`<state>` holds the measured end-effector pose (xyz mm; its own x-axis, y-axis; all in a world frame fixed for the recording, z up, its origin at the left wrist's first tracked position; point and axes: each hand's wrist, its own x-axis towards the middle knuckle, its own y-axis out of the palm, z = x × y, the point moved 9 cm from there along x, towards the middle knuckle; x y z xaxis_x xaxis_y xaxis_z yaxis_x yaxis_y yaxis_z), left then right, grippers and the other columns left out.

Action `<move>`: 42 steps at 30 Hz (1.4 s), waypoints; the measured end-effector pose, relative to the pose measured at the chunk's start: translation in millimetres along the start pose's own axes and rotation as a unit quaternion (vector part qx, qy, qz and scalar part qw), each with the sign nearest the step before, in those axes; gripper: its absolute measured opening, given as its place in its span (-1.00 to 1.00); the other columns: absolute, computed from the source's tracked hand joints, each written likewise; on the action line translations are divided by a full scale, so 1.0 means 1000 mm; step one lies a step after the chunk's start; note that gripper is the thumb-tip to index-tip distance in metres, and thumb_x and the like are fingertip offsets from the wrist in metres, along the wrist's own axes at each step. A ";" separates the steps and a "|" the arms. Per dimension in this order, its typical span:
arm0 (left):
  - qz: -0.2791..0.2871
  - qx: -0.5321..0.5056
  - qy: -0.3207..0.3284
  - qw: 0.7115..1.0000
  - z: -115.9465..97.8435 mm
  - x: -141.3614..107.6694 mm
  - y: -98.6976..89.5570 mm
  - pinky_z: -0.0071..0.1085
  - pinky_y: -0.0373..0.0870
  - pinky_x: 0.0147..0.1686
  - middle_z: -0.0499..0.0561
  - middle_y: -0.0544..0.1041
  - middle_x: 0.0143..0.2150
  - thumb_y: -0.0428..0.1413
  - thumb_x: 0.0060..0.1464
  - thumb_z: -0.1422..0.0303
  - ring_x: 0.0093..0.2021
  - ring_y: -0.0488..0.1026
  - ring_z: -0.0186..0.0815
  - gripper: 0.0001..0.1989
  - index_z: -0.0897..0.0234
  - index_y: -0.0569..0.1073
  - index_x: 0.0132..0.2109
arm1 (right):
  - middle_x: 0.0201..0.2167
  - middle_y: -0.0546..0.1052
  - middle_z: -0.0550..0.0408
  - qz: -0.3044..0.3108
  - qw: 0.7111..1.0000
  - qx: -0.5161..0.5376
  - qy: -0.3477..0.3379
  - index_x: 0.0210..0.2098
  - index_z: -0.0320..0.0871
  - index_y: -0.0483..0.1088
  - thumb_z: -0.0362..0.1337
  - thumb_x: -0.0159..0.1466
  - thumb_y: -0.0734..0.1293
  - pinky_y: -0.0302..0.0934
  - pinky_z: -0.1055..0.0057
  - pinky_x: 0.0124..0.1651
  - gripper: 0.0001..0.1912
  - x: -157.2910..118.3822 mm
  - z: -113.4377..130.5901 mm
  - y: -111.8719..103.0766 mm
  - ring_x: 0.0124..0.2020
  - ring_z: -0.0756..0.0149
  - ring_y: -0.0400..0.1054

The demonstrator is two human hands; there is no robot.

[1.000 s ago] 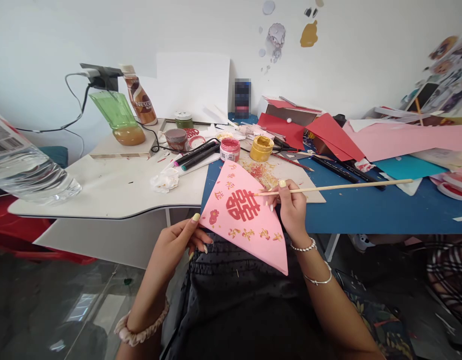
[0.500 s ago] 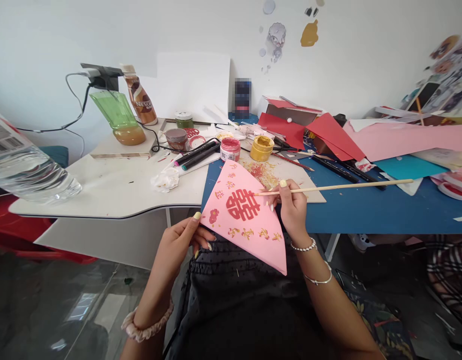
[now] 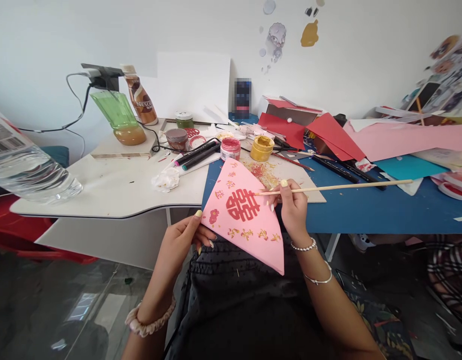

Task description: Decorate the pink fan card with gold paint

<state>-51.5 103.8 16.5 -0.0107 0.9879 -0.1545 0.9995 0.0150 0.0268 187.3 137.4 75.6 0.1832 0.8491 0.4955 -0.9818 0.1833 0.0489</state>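
the sole view looks from the wearer's head, facing forward and steeply down over the dark-clothed lap [image 3: 238, 300]. the left hand [image 3: 183, 237] and right hand [image 3: 293, 207] are close, about the middle (the pink card [image 3: 234, 222] between them); the cluttered tables [image 3: 118, 185] lie just beyond, and the pale wall [image 3: 200, 30] stands farthest.

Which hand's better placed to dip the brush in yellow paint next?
Right, probably: the right hand holds the brush, nearer the yellow jar; the left hand pinches the pink paper.
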 end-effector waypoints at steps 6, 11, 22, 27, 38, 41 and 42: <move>-0.028 -0.050 0.044 0.997 -0.004 -0.004 -0.009 -0.55 0.32 -0.64 0.00 0.49 -0.59 0.10 -0.02 0.16 -0.64 0.36 -0.43 -0.67 0.33 0.46 -0.54 | -0.72 0.35 0.28 -0.089 0.972 0.212 0.052 -0.52 -0.15 0.29 -0.08 0.16 0.27 0.27 0.49 -0.43 -0.72 0.008 -0.012 -0.020 -0.63 0.53 0.25; -0.103 -0.093 0.084 0.987 -0.016 -0.013 -0.027 -0.58 0.34 -0.61 -0.02 0.49 -0.63 0.17 -0.10 0.12 -0.65 0.36 -0.44 -0.67 0.33 0.46 -0.56 | -0.64 0.39 0.30 -0.082 0.950 0.288 0.088 -0.47 -0.12 0.29 -0.17 0.07 0.35 0.34 0.40 -0.30 -0.82 0.011 -0.016 -0.020 -0.58 0.51 0.30; -0.117 -0.150 0.073 0.979 -0.007 -0.015 0.009 -0.52 0.45 -0.47 0.03 0.58 -0.46 0.11 -0.02 0.11 -0.50 0.49 -0.37 -0.67 0.34 0.46 -0.39 | -0.64 0.39 0.29 -0.129 0.972 0.197 0.009 -0.47 -0.13 0.26 -0.21 0.06 0.37 0.29 0.46 -0.39 -0.81 0.010 0.011 -0.053 -0.58 0.53 0.27; 0.072 -0.092 0.014 0.993 -0.013 -0.010 0.071 -0.42 0.46 -0.41 0.15 0.58 -0.36 0.06 0.01 0.10 -0.45 0.52 -0.30 -0.62 0.39 0.47 -0.29 | -0.58 0.41 0.24 -0.223 0.972 0.060 -0.053 -0.44 -0.16 0.31 -0.26 0.05 0.38 0.27 0.43 -0.35 -0.84 -0.005 0.043 -0.093 -0.50 0.48 0.33; -0.371 0.400 0.227 0.807 -0.084 -0.001 -0.086 -0.18 0.32 -0.15 0.23 0.43 -0.07 0.11 -0.08 0.15 -0.12 0.38 -0.08 -0.51 0.35 0.36 -0.03 | -0.51 0.46 0.13 -0.200 0.980 -0.009 -0.010 -0.40 -0.16 0.37 -0.22 0.09 0.35 0.27 0.39 -0.40 -0.86 -0.032 0.045 -0.081 -0.47 0.38 0.36; -0.342 0.491 0.177 0.782 -0.085 0.021 -0.086 -0.07 0.23 -0.04 0.29 0.40 0.00 0.11 -0.09 0.16 0.02 0.28 0.08 -0.44 0.40 0.32 0.03 | -0.53 0.46 0.14 -0.158 0.987 -0.039 0.010 -0.38 -0.15 0.37 -0.23 0.08 0.36 0.27 0.41 -0.41 -0.86 -0.034 0.037 -0.068 -0.48 0.38 0.36; -0.328 0.503 0.155 0.785 -0.084 0.025 -0.085 -0.06 0.24 -0.06 0.28 0.40 0.01 0.08 -0.06 0.16 0.03 0.28 0.10 -0.46 0.38 0.31 0.04 | -0.53 0.46 0.14 -0.145 0.988 -0.045 0.012 -0.38 -0.15 0.38 -0.23 0.09 0.36 0.28 0.41 -0.40 -0.86 -0.035 0.036 -0.064 -0.48 0.38 0.37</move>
<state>-139.2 140.2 93.0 -0.3835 0.8106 0.4427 0.2916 0.5610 -0.7748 241.7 78.3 86.2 0.4584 0.7660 0.4507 -0.8798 0.4629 0.1081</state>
